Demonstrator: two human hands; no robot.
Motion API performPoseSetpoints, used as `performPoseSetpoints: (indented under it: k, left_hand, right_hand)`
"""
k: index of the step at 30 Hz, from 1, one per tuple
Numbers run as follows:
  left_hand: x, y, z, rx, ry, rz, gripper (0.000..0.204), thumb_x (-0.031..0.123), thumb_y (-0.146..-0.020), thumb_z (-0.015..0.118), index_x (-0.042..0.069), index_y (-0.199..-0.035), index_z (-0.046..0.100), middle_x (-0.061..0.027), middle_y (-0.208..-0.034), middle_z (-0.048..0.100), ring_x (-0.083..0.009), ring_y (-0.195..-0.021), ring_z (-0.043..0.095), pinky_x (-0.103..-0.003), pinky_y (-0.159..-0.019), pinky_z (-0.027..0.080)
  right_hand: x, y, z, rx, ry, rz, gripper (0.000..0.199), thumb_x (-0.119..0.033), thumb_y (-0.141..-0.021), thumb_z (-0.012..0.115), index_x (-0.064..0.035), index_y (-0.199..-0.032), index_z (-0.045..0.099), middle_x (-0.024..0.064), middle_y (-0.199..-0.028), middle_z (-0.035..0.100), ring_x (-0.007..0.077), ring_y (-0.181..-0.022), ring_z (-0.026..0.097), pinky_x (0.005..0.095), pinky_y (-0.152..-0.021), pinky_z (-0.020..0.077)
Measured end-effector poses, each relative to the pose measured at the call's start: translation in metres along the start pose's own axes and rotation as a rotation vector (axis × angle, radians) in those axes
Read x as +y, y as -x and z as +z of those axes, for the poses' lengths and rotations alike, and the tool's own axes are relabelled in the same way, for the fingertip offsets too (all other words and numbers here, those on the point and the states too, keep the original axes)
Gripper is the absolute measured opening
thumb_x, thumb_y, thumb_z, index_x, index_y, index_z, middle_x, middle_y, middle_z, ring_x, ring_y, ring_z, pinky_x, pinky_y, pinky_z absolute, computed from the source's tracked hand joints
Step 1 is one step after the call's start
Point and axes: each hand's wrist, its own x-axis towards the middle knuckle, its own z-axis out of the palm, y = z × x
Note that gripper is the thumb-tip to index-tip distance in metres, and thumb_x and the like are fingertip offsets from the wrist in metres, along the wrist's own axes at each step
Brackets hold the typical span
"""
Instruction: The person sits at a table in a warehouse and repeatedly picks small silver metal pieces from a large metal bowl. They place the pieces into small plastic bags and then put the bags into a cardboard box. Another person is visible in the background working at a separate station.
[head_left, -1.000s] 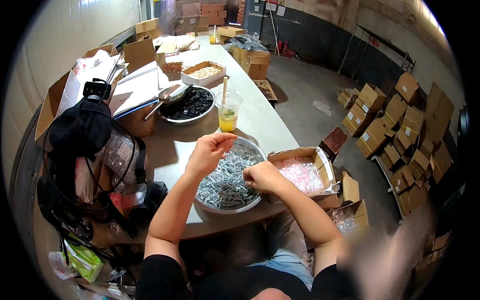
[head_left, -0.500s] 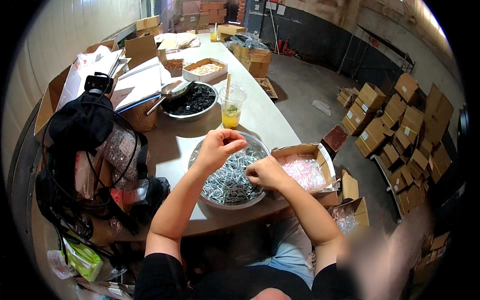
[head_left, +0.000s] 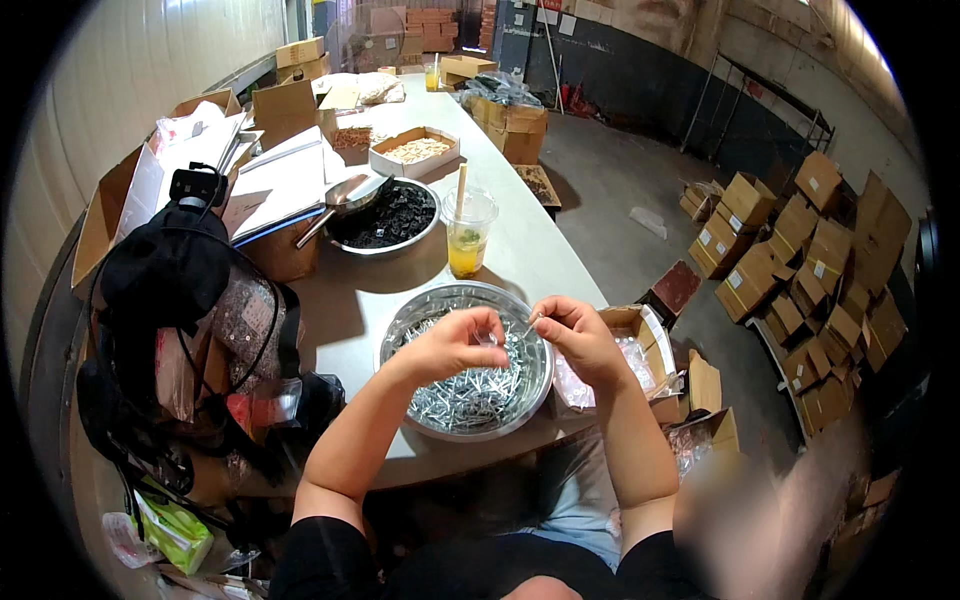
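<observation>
A metal bowl [head_left: 542, 392] heaped with silver screws [head_left: 462, 398] stands at the near end of the table. Over its left part is my left hand [head_left: 455, 345], fingers curled toward the thumb around a small clear piece, too indistinct to name. My right hand [head_left: 578, 338] is at the bowl's right rim, pinching a thin silver screw [head_left: 531, 326] between thumb and forefinger. The two hands face each other, a small gap apart. To the right, partly behind my right forearm, a cardboard box [head_left: 655, 340] holds small clear, pinkish plastic bags [head_left: 633, 362].
Beyond the bowl stands a plastic cup [head_left: 467, 245] with a yellow drink and a straw. Farther back are a bowl of black pieces [head_left: 385, 222] with a metal scoop [head_left: 340, 200] and a shallow box [head_left: 415, 152]. A black bag [head_left: 165, 260] with cables crowds the left side. Cartons [head_left: 790, 275] lie at right.
My right hand has risen out of the screws toward my left hand, now with a screw in its fingertips. My left hand has come lower and slightly right.
</observation>
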Motion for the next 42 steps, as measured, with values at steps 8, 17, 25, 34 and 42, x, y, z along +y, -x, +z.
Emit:
performPoseSetpoints:
  k: [8, 17, 25, 34, 42]
  left_hand:
    - [0.004, 0.005, 0.021, -0.016, -0.286, -0.005, 0.025, 0.014, -0.080, 0.078, 0.003, -0.093, 0.059, 0.0020, -0.079, 0.058, -0.0063, -0.077, 0.053, -0.024, -0.067, 0.044]
    - [-0.008, 0.001, 0.025, -0.139, 0.101, -0.057, 0.029, 0.019, -0.089, 0.069, 0.004, -0.109, 0.055, 0.0014, -0.096, 0.056, -0.0051, -0.089, 0.051, -0.022, -0.076, 0.044]
    - [-0.012, 0.000, 0.031, 0.084, -0.213, 0.093, 0.054, 0.036, -0.093, 0.061, -0.001, -0.126, 0.041, -0.0090, -0.109, 0.056, -0.0180, -0.103, 0.055, -0.031, -0.088, 0.046]
    - [0.010, -0.006, 0.034, 0.325, -0.889, 0.241, 0.011, 0.002, -0.082, 0.066, 0.001, -0.088, 0.058, -0.0118, -0.087, 0.061, -0.0305, -0.082, 0.060, -0.038, -0.073, 0.049]
    - [0.008, -0.003, 0.085, 0.139, -1.055, 0.328, 0.019, -0.004, -0.073, 0.067, 0.001, -0.087, 0.055, -0.0135, -0.089, 0.058, -0.0319, -0.081, 0.057, -0.038, -0.071, 0.048]
  right_hand:
    - [-0.005, -0.001, 0.026, -0.068, 0.310, -0.107, 0.018, -0.012, -0.086, 0.066, 0.0007, -0.099, 0.062, 0.0059, -0.098, 0.052, 0.0146, -0.089, 0.057, 0.0271, -0.083, 0.0455]
    - [-0.027, 0.012, 0.018, -0.213, 0.701, -0.346, 0.021, -0.011, -0.081, 0.070, -0.0046, -0.101, 0.068, 0.0095, -0.108, 0.053, 0.0230, -0.104, 0.052, 0.0339, -0.089, 0.0435]
    - [-0.026, 0.003, 0.016, -0.141, 0.854, -0.498, 0.014, -0.006, -0.076, 0.072, -0.0027, -0.086, 0.062, 0.0136, -0.103, 0.058, 0.0316, -0.096, 0.057, 0.0395, -0.084, 0.0475]
    - [-0.006, 0.009, 0.001, 0.062, 0.726, -0.258, 0.012, -0.002, -0.076, 0.072, -0.0026, -0.086, 0.065, 0.0117, -0.083, 0.063, 0.0265, -0.076, 0.064, 0.0338, -0.066, 0.0517]
    - [0.000, 0.065, -0.010, 0.077, 0.699, -0.306, 0.011, -0.006, -0.078, 0.070, -0.0052, -0.089, 0.066, 0.0103, -0.079, 0.058, 0.0293, -0.069, 0.061, 0.0366, -0.061, 0.0494]
